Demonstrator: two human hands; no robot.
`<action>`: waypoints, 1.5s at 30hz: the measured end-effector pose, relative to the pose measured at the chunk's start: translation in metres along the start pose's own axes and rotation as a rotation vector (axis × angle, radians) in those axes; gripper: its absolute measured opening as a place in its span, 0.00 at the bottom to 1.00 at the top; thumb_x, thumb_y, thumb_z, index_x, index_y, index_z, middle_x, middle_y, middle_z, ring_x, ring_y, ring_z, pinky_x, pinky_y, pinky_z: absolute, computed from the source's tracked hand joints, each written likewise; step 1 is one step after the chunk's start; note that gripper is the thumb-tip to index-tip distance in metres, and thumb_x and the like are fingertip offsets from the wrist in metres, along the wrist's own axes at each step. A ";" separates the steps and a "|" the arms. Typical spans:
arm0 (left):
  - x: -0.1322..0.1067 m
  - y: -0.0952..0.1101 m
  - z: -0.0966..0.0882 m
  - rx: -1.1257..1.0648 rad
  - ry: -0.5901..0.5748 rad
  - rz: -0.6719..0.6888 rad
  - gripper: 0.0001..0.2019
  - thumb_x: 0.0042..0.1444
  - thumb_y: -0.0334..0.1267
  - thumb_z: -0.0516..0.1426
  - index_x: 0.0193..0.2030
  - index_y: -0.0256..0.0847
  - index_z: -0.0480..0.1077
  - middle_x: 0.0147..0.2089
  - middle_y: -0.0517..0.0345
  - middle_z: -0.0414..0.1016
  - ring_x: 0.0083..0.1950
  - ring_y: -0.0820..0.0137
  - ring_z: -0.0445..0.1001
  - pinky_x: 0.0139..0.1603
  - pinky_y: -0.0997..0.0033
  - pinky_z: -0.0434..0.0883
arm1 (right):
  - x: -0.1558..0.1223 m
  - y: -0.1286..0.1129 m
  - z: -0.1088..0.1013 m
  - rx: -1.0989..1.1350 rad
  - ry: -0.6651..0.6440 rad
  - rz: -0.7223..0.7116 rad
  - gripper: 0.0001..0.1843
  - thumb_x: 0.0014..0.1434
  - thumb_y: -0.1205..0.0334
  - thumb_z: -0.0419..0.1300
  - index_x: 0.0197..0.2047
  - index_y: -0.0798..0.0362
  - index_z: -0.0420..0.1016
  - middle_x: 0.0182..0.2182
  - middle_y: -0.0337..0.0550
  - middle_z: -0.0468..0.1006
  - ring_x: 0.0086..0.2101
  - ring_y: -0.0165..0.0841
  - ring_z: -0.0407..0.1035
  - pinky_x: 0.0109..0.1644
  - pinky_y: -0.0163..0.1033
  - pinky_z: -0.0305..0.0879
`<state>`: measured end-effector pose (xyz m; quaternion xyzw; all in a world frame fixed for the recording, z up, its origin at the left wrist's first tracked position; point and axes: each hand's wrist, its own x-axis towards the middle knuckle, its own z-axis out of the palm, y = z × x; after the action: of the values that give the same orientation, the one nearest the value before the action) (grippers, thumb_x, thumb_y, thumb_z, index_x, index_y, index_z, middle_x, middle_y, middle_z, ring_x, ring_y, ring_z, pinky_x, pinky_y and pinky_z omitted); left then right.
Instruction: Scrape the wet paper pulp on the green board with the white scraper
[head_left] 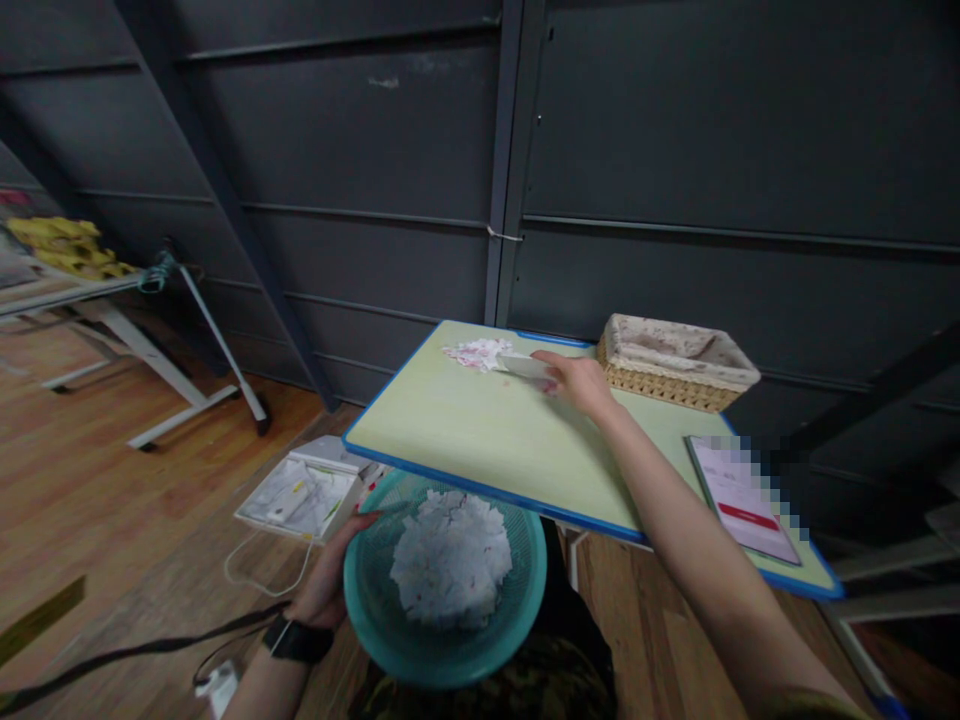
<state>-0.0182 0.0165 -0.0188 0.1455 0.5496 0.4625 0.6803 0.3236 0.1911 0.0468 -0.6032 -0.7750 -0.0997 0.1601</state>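
Observation:
My left hand [328,578] grips the rim of a teal plastic basket [442,645] held below the table's near edge; the basket holds a heap of white paper scraps [450,560]. My right hand [576,382] reaches across the pale green table [480,430] and is closed on a flat white card [525,366]. The card's far end touches a small pile of white and pink paper scraps [478,353] near the table's far edge.
A lined wicker basket [675,365] stands at the table's far right. A tablet [742,498] lies at the right near edge. On the wooden floor to the left are white boxes with a cable [300,492] and a white-legged stand [187,380]. A dark panelled wall is behind.

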 end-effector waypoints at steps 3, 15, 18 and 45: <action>-0.002 0.001 0.002 -0.004 0.008 -0.005 0.05 0.51 0.30 0.61 0.36 0.38 0.75 0.30 0.53 0.86 0.29 0.61 0.83 0.35 0.63 0.77 | -0.006 0.005 -0.014 -0.024 0.013 -0.027 0.27 0.58 0.63 0.56 0.61 0.45 0.71 0.39 0.47 0.83 0.38 0.41 0.76 0.39 0.38 0.63; -0.002 0.001 0.000 0.025 0.003 0.004 0.02 0.52 0.32 0.60 0.29 0.38 0.75 0.25 0.54 0.84 0.30 0.59 0.83 0.31 0.65 0.76 | -0.036 -0.074 0.008 -0.137 -0.173 -0.275 0.41 0.53 0.72 0.51 0.71 0.51 0.52 0.45 0.55 0.80 0.33 0.38 0.75 0.37 0.39 0.63; -0.001 0.001 0.000 0.033 0.005 -0.013 0.04 0.53 0.32 0.59 0.29 0.38 0.74 0.25 0.53 0.84 0.27 0.61 0.82 0.30 0.65 0.77 | -0.036 -0.080 0.009 -0.168 -0.209 -0.227 0.40 0.53 0.74 0.51 0.70 0.57 0.51 0.45 0.59 0.79 0.35 0.40 0.75 0.39 0.41 0.64; 0.000 0.001 -0.002 0.002 0.074 -0.108 0.18 0.54 0.31 0.59 0.52 0.32 0.72 0.30 0.47 0.86 0.26 0.58 0.82 0.26 0.62 0.77 | 0.061 -0.004 -0.004 0.125 0.025 0.068 0.28 0.54 0.70 0.55 0.59 0.53 0.72 0.53 0.49 0.77 0.50 0.46 0.72 0.56 0.45 0.63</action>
<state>-0.0205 0.0164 -0.0181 0.0992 0.5818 0.4297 0.6834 0.3070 0.2441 0.0728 -0.6165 -0.7569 -0.0531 0.2102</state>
